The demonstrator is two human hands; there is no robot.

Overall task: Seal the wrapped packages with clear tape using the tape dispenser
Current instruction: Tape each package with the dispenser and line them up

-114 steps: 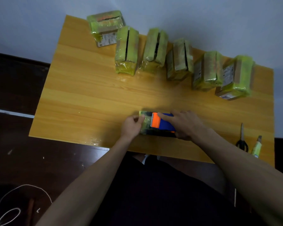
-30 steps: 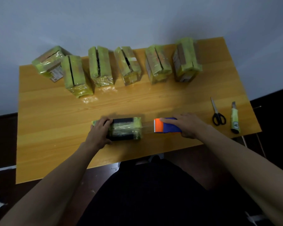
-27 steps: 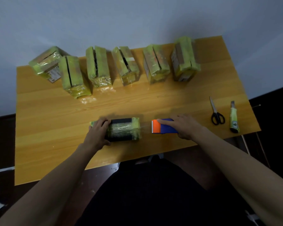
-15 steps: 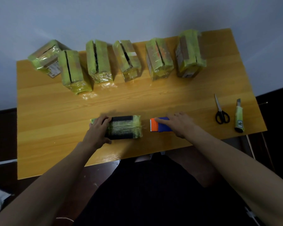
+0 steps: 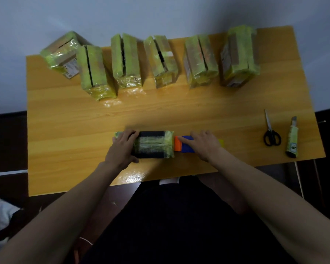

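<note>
The person has two bare forearms, with no sleeves reaching to the wrists. The left hand (image 5: 122,149) and the right hand (image 5: 205,144) wear no gloves, rings or watch. Below the arms, dark clothing (image 5: 170,225) covers the lap.

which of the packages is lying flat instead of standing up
The package at the near edge under the left hand. It lies flat beside the tape dispenser; the back row stands upright.

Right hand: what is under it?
The right hand covers a tape dispenser; its orange and blue front end shows beside the package. The tape roll is hidden.
</note>
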